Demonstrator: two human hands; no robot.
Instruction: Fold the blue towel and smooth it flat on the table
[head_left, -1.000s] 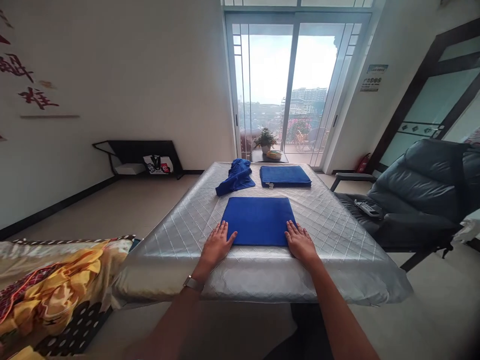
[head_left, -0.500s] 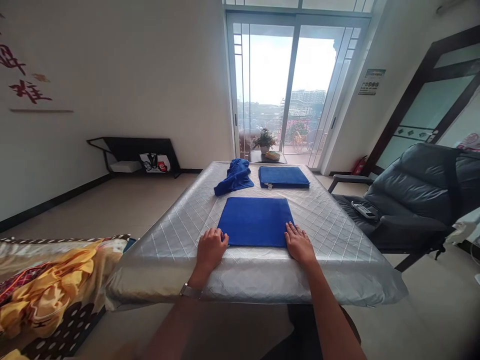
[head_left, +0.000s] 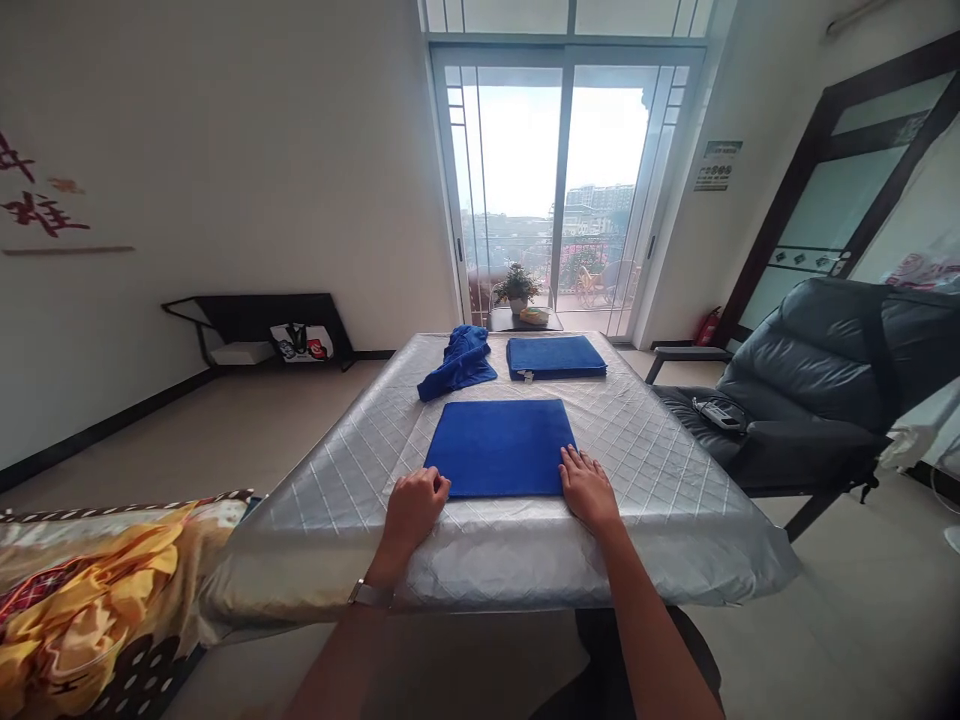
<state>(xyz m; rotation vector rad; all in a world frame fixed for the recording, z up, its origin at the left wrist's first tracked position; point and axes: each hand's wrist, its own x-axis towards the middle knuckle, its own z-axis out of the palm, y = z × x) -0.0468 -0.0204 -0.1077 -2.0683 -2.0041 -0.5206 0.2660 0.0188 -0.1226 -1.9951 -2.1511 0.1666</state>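
A blue cloth, folded into a flat rectangle, lies on the silver quilted table cover in front of me. My left hand rests at its near left corner with the fingers curled in; whether a bit of the cloth is inside them is hidden. On the near right edge, my right hand lies flat with fingers stretched out, touching the cloth. Farther back sit a folded blue stack with a white tag and, left of it, a crumpled blue cloth.
A dark reclining chair with a corded device on its seat stands to the right. Yellow clothes lie on a bedding-covered surface at lower left. Beyond the table, a potted plant stands before the glass sliding doors.
The view has shifted slightly, moving the scene left. My left fingers look more curled than before. The right hand stays flat on the cloth's edge.
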